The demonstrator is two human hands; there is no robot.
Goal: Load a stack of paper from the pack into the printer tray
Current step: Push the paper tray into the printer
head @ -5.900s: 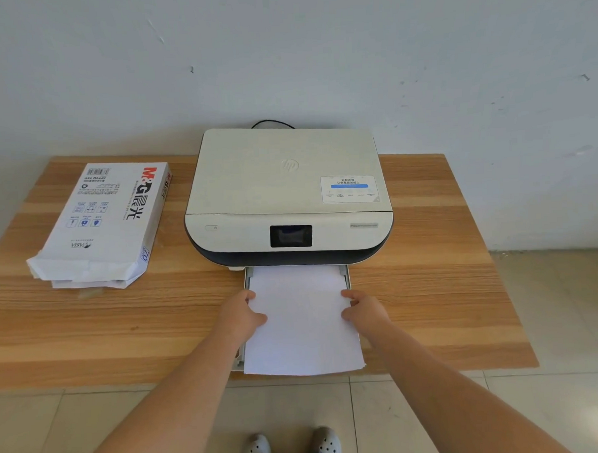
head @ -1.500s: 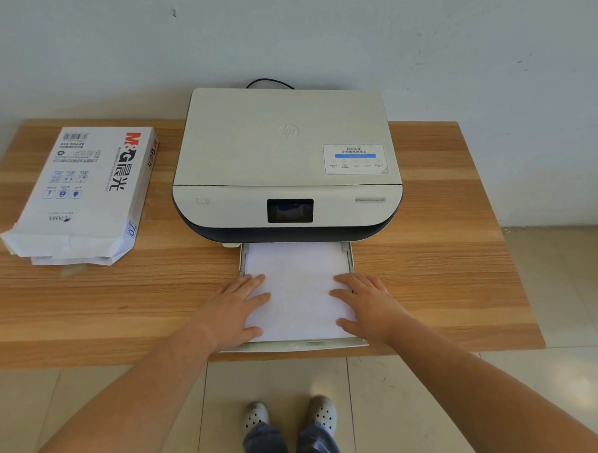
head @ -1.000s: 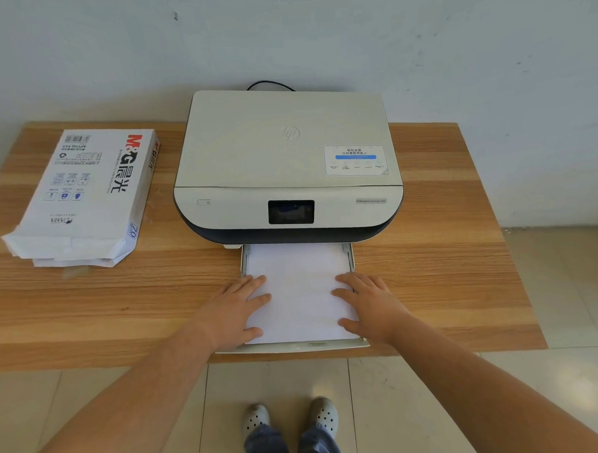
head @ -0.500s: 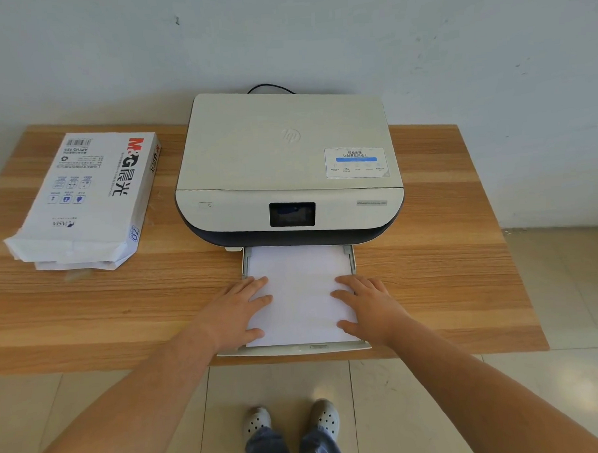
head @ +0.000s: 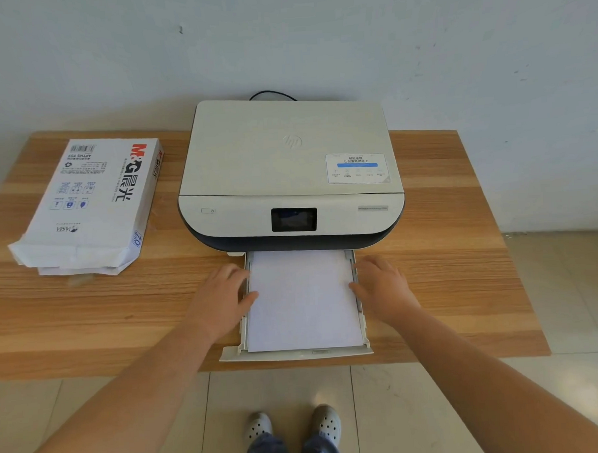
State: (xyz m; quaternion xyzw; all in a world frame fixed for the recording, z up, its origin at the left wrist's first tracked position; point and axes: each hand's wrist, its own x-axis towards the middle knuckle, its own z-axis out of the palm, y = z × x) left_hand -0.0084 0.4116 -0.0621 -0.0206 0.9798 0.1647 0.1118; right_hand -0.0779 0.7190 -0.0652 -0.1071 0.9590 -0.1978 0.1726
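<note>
A white stack of paper (head: 302,299) lies flat inside the pulled-out printer tray (head: 296,356), which juts from the front of the cream and dark printer (head: 290,178). My left hand (head: 221,294) rests beside the tray's left rail, fingers relaxed, thumb touching the paper's left edge. My right hand (head: 384,286) lies on the tray's right rail, fingers straight, thumb at the paper's right edge. The opened white paper pack (head: 87,204) lies on the table at the left, its torn end toward me.
The wooden table (head: 447,271) stands against a pale wall; its front edge runs just under the tray's lip. A black cable (head: 273,94) leaves the printer's back. Tiled floor and my two shoes (head: 292,427) show below.
Both hands have slid outward off the top of the paper to the tray's two side rails. The paper, pushed into the tray since the earliest frame, stays flat.
</note>
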